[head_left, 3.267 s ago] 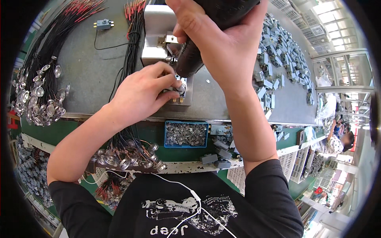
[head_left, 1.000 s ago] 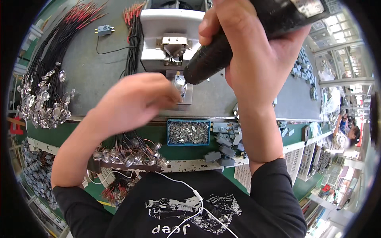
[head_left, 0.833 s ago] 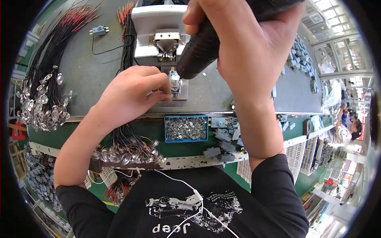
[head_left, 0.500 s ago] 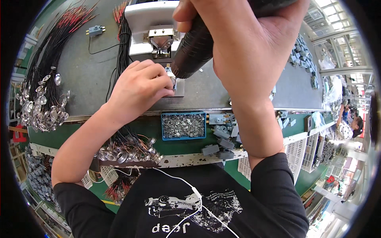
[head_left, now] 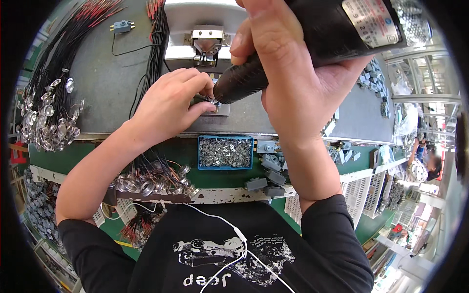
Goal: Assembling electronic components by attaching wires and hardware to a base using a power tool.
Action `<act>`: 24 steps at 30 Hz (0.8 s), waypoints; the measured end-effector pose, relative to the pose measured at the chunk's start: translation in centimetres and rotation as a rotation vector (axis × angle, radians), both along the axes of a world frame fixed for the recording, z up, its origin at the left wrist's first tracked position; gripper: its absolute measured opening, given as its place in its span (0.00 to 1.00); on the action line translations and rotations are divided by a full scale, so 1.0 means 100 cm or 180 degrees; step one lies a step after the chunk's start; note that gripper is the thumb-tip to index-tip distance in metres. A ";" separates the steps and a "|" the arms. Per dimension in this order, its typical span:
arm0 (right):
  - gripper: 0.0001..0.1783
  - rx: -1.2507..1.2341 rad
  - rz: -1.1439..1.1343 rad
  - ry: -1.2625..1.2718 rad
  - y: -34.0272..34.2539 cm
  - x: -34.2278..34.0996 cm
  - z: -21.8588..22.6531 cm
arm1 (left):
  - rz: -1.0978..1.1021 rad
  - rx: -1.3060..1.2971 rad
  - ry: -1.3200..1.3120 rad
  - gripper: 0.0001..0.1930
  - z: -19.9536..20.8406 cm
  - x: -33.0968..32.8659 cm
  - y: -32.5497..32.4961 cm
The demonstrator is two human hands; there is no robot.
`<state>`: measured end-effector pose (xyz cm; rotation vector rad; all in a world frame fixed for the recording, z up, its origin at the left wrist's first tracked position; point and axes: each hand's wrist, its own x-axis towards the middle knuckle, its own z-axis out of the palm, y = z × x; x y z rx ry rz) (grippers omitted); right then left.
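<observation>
We have the right hand (head_left: 303,88) wrapped firmly around a black handheld power tool (head_left: 332,39), its tapered nose slanting down and left onto the work spot. The left hand (head_left: 171,97) comes in from the other side, thumb and forefinger curled toward each other at a small grey-blue switch (head_left: 216,106); the fingertips and the nose cover much of it, so we cannot tell whether the pinch is tight. The switch sits on a flat metal block (head_left: 223,111) on the grey metal worktop (head_left: 273,117), just in front of a white machine (head_left: 183,46) with a metal fixture (head_left: 207,41). Nearer us, on the green ledge (head_left: 190,168), stands a blue tray (head_left: 225,168) full of small metal pieces (head_left: 225,152), with loose grey switches (head_left: 271,168) beside it on the right. Left of the work we note one black wire bundle (head_left: 157,49) running under the left forearm, and farther left another red-tipped wire bundle (head_left: 63,39) ending in round metal caps (head_left: 49,119). Between these two lies a single wired switch (head_left: 122,26). A heap of grey switches (head_left: 372,80) lies beyond the right arm.
</observation>
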<state>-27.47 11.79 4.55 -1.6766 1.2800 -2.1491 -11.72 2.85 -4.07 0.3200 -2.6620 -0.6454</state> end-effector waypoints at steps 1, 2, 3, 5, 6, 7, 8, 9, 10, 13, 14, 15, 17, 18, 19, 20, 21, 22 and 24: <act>0.17 -0.0035 0.0020 0.0044 -0.001 0.000 0.000 | -0.0010 -0.0005 0.0002 0.13 -0.002 -0.001 0.000; 0.18 -0.0070 0.0039 0.0088 0.000 -0.001 0.000 | -0.0020 -0.0010 0.0004 0.13 -0.002 -0.001 -0.001; 0.18 -0.0104 0.0058 0.0131 0.000 0.000 -0.001 | -0.0009 -0.0009 0.0012 0.13 -0.002 -0.001 0.000; 0.18 -0.0173 0.0090 0.0219 -0.001 0.000 -0.002 | -0.0027 -0.0005 0.0052 0.15 -0.002 -0.003 0.001; 0.18 -0.0211 0.0116 0.0257 -0.005 0.001 -0.004 | -0.0009 -0.0006 0.0055 0.15 -0.002 -0.002 0.001; 0.18 -0.0248 0.0138 0.0295 -0.006 0.002 -0.005 | 0.0007 -0.0050 0.0086 0.15 -0.002 -0.003 0.002; 0.18 -0.0285 0.0157 0.0334 -0.008 0.002 -0.007 | 0.0019 -0.0093 0.0118 0.15 -0.003 -0.003 0.002; 0.18 -0.0323 0.0191 0.0370 -0.013 0.002 -0.008 | 0.0045 -0.0094 0.0120 0.15 -0.005 0.000 0.001; 0.19 -0.0361 0.0224 0.0405 -0.014 0.005 -0.010 | 0.0070 -0.0033 -0.0023 0.16 -0.010 0.002 0.001; 0.19 -0.0451 0.0303 0.0518 -0.018 0.008 -0.014 | 0.0082 0.0101 -0.0246 0.17 -0.023 -0.006 -0.012; 0.19 -0.0439 0.0323 0.0517 -0.018 0.011 -0.012 | 0.0060 0.0164 -0.0336 0.17 -0.027 -0.008 -0.016; 0.23 -0.0071 0.0552 -0.0017 -0.015 0.014 -0.003 | 0.0046 0.0176 -0.0324 0.17 -0.021 -0.010 -0.014; 0.31 0.0691 0.1018 -0.1111 -0.013 0.019 0.004 | -0.0069 0.0090 -0.0730 0.18 -0.004 -0.010 -0.014; 0.25 0.0790 0.1094 -0.1089 -0.012 0.014 0.002 | 0.0019 0.0228 -0.0780 0.17 0.000 -0.006 -0.010; 0.25 0.0820 0.1092 -0.1080 -0.013 0.008 -0.003 | 0.0019 0.0257 -0.0767 0.17 -0.005 -0.006 -0.009; 0.21 0.0442 0.0871 -0.0367 -0.015 0.001 -0.010 | 0.0045 0.0282 -0.0530 0.17 -0.015 -0.006 -0.008; 0.18 0.0050 0.0695 0.0319 -0.019 0.002 -0.013 | 0.0120 0.0303 -0.0318 0.17 -0.022 -0.002 -0.006; 0.13 0.0224 0.0966 -0.0228 -0.021 0.009 -0.015 | 0.0170 0.0331 -0.0328 0.17 -0.029 -0.001 -0.007; 0.14 0.0337 0.1020 -0.0235 -0.018 0.015 -0.012 | -0.0051 0.0661 -0.0238 0.18 -0.038 -0.006 -0.014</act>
